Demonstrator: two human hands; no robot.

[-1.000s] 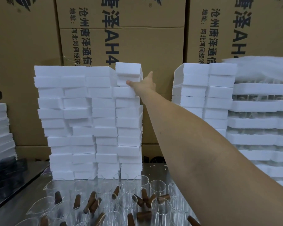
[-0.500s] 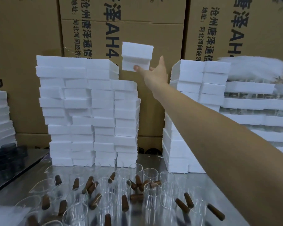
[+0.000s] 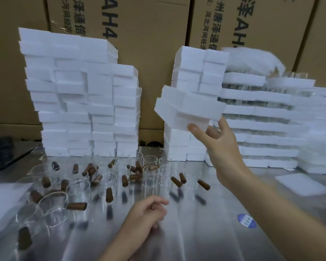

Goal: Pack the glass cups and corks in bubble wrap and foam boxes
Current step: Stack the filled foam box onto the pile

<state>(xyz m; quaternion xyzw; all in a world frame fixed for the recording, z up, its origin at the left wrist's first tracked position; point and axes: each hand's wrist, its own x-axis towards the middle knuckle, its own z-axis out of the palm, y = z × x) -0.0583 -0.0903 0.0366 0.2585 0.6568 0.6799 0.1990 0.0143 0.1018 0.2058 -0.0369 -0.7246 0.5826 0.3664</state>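
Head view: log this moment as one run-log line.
right hand: grips white rectangular foam box aloft | left hand: loosely curled over shiny metal table | clear glass cups, brown corks: unpacked

Big brown cardboard boxes (image 3: 154, 76) with dark letters stand side by side at the back; a shiny metal table (image 3: 205, 236) is in front of them; a small round blue sticker (image 3: 246, 220) sits on the table; something dark and blurry (image 3: 0, 151) is at the far left.

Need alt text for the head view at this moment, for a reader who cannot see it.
The right hand holds a white foam box tilted in the air before stacks of foam boxes. The left hand, loosely curled, is low over a metal table strewn with glass cups and brown corks.
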